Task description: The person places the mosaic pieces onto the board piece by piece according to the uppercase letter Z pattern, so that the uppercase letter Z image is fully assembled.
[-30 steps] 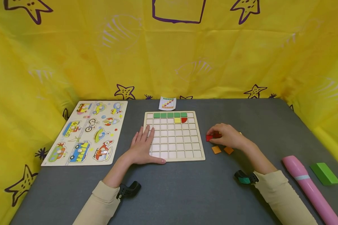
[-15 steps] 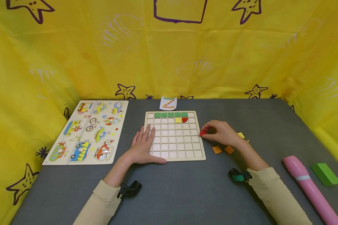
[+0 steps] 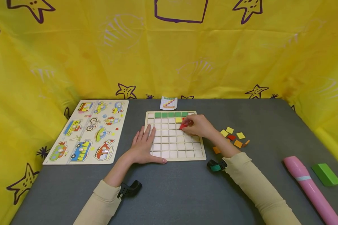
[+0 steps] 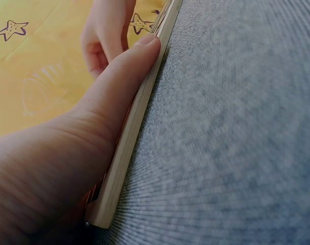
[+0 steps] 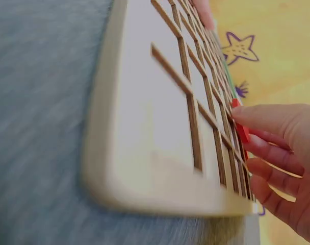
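My right hand [image 3: 198, 125] pinches a small red tile [image 3: 182, 126] between thumb and fingers, over the upper right part of a wooden grid board [image 3: 169, 147]. In the right wrist view the red tile [image 5: 240, 122] is at the fingertips, close to the grid. Spread flat, my left hand [image 3: 142, 147] rests on the board's left side, its thumb along the front edge. Green tiles [image 3: 171, 115] line the top row, and a yellow tile [image 3: 178, 120] sits below them. Beside that one, another red tile is mostly hidden by the right fingers.
Loose yellow, red and orange tiles [image 3: 238, 143] lie right of the board. A picture card [image 3: 168, 103] stands behind it. At left is a vehicle puzzle board [image 3: 85, 132]. A pink microphone-shaped object [image 3: 307, 178] and a green block [image 3: 326, 174] lie at right.
My right hand has carried the red tile leftward from the loose tiles to over the board. The loose tiles are uncovered. My left hand stays in place.
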Demonstrator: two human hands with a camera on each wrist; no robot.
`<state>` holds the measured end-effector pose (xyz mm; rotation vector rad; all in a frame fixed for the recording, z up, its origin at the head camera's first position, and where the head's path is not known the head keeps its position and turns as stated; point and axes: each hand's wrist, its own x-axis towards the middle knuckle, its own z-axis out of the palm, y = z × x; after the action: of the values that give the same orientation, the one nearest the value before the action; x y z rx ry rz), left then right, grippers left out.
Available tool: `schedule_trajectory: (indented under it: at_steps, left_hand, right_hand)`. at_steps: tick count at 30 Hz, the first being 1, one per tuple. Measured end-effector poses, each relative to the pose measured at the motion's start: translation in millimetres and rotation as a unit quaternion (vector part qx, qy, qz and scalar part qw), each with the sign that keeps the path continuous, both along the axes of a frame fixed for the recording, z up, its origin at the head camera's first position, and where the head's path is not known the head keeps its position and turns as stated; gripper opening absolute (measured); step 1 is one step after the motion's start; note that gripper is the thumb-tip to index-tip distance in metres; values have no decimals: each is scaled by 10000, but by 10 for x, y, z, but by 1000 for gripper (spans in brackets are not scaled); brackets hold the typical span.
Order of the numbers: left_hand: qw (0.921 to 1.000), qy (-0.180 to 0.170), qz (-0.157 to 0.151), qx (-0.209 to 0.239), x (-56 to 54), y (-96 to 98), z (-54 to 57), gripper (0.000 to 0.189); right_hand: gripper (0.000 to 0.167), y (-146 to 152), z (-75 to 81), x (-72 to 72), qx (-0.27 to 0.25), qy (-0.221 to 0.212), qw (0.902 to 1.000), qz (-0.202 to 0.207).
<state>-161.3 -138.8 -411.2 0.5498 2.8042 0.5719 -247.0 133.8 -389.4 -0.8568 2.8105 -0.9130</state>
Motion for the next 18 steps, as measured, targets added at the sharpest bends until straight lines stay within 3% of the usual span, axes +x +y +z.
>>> schedule_trajectory:
  at_steps: [9,18]
  left_hand:
    - [10000,-3,22,-47,-6,12,8,133]
    - [10000,-17,29,-66,-5,8,13,133]
  right_hand:
    - [20,-105,-6,-76,-74,220,9992,330]
    - [20,-117,-32,-46,-218,215,9992,261]
